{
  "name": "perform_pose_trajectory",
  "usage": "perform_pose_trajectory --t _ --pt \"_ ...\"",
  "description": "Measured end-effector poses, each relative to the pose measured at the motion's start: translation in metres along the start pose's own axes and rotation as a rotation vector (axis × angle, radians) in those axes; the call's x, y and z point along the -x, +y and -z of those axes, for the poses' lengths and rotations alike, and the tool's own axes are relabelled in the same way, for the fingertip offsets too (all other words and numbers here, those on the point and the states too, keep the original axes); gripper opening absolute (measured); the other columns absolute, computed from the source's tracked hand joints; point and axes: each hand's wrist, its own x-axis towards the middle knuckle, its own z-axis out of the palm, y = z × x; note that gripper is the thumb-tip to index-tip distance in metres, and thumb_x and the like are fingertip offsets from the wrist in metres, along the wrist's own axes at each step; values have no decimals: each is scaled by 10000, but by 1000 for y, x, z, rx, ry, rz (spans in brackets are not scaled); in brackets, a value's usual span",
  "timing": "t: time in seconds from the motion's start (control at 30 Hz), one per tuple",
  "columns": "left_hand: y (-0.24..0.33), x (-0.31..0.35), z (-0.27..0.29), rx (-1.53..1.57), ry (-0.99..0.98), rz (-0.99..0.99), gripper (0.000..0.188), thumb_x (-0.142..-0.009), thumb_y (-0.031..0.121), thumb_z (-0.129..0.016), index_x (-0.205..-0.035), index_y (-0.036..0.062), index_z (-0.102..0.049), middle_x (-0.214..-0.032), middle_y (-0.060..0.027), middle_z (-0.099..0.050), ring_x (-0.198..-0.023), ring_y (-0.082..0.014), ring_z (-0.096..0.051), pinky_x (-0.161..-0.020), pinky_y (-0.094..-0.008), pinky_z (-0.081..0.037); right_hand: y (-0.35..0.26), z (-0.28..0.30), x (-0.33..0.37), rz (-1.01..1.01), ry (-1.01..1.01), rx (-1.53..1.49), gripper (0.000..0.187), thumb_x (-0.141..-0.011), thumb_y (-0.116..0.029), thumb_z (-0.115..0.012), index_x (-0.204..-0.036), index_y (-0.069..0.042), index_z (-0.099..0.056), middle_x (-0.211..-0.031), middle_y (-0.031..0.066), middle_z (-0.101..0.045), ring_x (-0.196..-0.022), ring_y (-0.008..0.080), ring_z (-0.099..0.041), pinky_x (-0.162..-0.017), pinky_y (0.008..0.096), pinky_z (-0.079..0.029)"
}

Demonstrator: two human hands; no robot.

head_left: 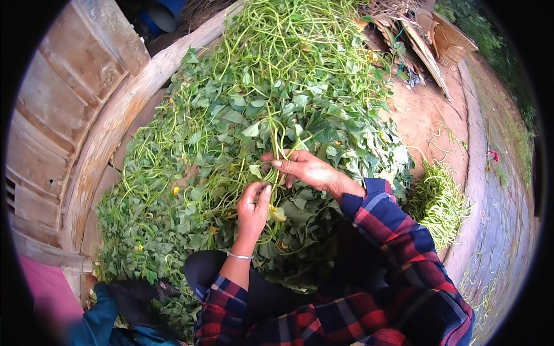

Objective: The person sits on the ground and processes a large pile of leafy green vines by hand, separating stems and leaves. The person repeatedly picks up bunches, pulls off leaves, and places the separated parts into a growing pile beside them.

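Observation:
My right hand [309,169] is closed round a small bunch of long green leaf stems [277,135], which stand up above the fingers. Just below and to the left, my left hand [254,209] has its thumb and fingers pinched together against the lower part of the bunch. Exactly what sits between those fingertips is too small to make out. A pale leaf [255,171] hangs beside the fingers. Under both hands spreads a big heap of green leafy vines [231,118] with a few yellow flowers [176,190] in it.
Peeled pale-green stems or strips lie in a pile [441,199] to the right, near the ledge's edge. A wooden wall [75,86] and a log sill [124,109] border the left. Split wood [424,55] and a woven basket [453,43] stand far right. Another person's teal clothing [101,317] shows lower left.

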Motion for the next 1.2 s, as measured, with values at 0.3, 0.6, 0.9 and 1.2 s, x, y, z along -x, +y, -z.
perform_pose_trajectory --t 0.3,0.6,0.9,1.2 --pt "2 -5 8 98 69 79 202 -909 142 -539 -1050 5 -584 -847 4 -589 -732 -62 -505 -650 -197 -423 8 -13 -10 20 -96 236 460 -908 -180 -471 -1346 -69 -383 -1210 36 -526 -792 97 -544 -670 226 -464" --pt "2 -5 14 541 -155 368 212 -903 154 -551 -1051 6 -588 -934 -15 -609 -802 -83 -541 -724 -229 -439 16 -13 -11 -49 -131 438 557 -935 -475 -396 -1255 -31 -497 -821 56 -579 -680 106 -520 -603 246 -448" --pt "-4 -13 21 727 -37 353 140 -904 105 -515 -1004 31 -576 -906 -34 -613 -767 -117 -555 -658 -272 -453 12 -4 -14 43 148 693 505 -904 -473 -436 -914 1 -610 -688 199 -584 -656 374 -563 -638 412 -447" --pt "-12 -17 27 670 82 335 152 -903 109 -514 -1035 53 -563 -948 -25 -618 -806 -115 -567 -685 -270 -451 3 -32 0 713 267 1192 261 -699 -69 -649 -956 -73 -608 -801 54 -573 -731 240 -591 -630 337 -510"
